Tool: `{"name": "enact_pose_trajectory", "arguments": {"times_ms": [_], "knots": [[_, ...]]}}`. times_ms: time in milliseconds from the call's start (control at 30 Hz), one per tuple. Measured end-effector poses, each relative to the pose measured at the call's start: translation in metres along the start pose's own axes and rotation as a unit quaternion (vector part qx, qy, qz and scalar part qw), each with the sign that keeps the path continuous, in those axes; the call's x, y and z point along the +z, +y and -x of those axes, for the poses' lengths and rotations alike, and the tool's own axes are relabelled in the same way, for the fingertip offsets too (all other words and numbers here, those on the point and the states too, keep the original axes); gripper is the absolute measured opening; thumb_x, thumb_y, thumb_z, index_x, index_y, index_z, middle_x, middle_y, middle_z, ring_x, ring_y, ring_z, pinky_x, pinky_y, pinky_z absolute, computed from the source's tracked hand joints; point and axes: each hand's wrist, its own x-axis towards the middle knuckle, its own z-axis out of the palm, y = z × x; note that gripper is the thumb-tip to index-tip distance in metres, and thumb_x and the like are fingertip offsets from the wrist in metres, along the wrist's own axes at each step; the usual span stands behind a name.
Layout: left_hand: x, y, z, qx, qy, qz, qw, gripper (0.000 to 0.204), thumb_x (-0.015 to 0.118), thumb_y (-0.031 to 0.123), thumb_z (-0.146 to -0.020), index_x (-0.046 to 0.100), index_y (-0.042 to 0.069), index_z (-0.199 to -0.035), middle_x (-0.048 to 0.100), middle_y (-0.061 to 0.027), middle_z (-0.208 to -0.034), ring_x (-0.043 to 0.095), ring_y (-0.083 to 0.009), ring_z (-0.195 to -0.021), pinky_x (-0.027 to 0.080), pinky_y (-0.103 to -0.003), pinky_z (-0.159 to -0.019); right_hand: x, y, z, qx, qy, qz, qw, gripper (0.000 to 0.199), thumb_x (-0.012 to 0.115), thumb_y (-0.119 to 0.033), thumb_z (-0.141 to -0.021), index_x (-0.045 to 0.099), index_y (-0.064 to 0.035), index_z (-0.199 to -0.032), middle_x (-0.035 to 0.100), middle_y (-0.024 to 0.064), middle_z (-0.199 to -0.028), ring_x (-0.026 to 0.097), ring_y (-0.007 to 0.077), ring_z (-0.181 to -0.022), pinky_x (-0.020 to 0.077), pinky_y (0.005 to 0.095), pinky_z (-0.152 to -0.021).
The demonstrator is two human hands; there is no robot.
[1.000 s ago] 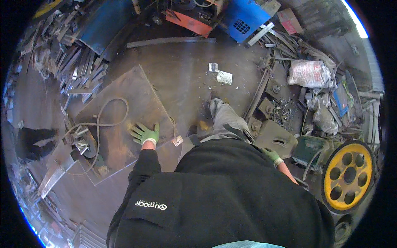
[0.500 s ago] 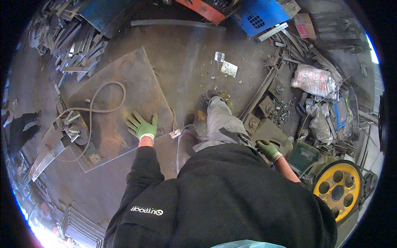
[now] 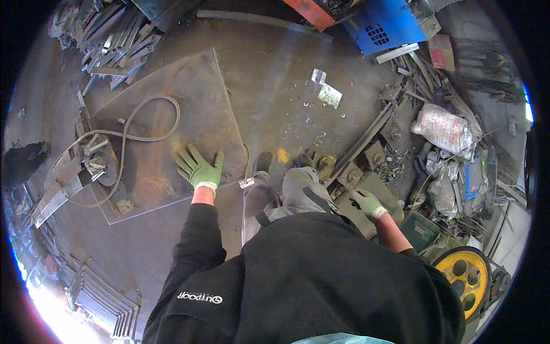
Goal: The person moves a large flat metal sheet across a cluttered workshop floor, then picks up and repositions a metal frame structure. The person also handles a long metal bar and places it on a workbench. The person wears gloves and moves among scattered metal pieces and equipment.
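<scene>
My left hand, in a green glove with a white cuff, is spread wide over the near right part of a large brownish metal plate. I cannot tell whether the palm touches it. Across the plate's left side loops a thin hose, beside several short shiny metal pieces. My right hand, gloved alike, is at the grey-green machine body to my right, palm down with fingers loosely extended. Nothing shows in it, though its fingertips are small and partly unclear.
Metal offcuts lie heaped at the far left. A blue machine housing stands at the far right. White sacks and scrap crowd the right side, with a yellow wheel nearer me. Two small sheet pieces lie on the floor.
The view has shifted, and my right leg has drawn back nearer my body. My right hand has moved slightly forward and left along the machine. My left hand stays spread over the plate.
</scene>
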Motion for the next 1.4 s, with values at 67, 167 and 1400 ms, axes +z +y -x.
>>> {"name": "enact_pose_trajectory", "arguments": {"times_ms": [67,167,1400], "knots": [[0.001,0.003,0.001,0.005,0.003,-0.003,1.000,0.119,0.060,0.080,-0.088,0.014,0.009,-0.171,0.003,-0.0256,-0.177,0.002,-0.0519,-0.161,0.009,-0.071,-0.125,0.008,-0.010,-0.008,-0.051,-0.006,-0.032,0.998,0.044,0.063,-0.041,-0.102,0.072,-0.0051,-0.126,0.074,0.0050,-0.109,0.066,0.0138,-0.095,0.0517,0.0303,-0.086],[0.003,0.007,0.000,0.005,0.000,-0.020,1.000,0.118,0.060,0.079,-0.088,0.015,0.008,-0.171,0.007,-0.0279,-0.175,0.002,-0.0531,-0.161,0.009,-0.071,-0.125,0.027,-0.006,-0.014,-0.054,0.011,-0.074,0.996,0.041,0.063,-0.035,-0.103,0.071,-0.0054,-0.131,0.075,0.0046,-0.114,0.065,0.0141,-0.102,0.0513,0.0295,-0.093],[-0.039,-0.273,0.101,0.267,-0.202,0.047,0.941,0.059,0.060,0.059,-0.098,0.075,0.012,-0.129,0.075,-0.0179,-0.126,0.069,-0.0373,-0.119,0.053,-0.045,-0.102,0.344,0.309,0.141,0.120,0.019,-0.476,0.871,0.048,0.062,-0.048,-0.107,0.065,-0.0095,-0.135,0.070,0.0041,-0.121,0.065,0.0222,-0.103,0.0483,0.0402,-0.089]]}}
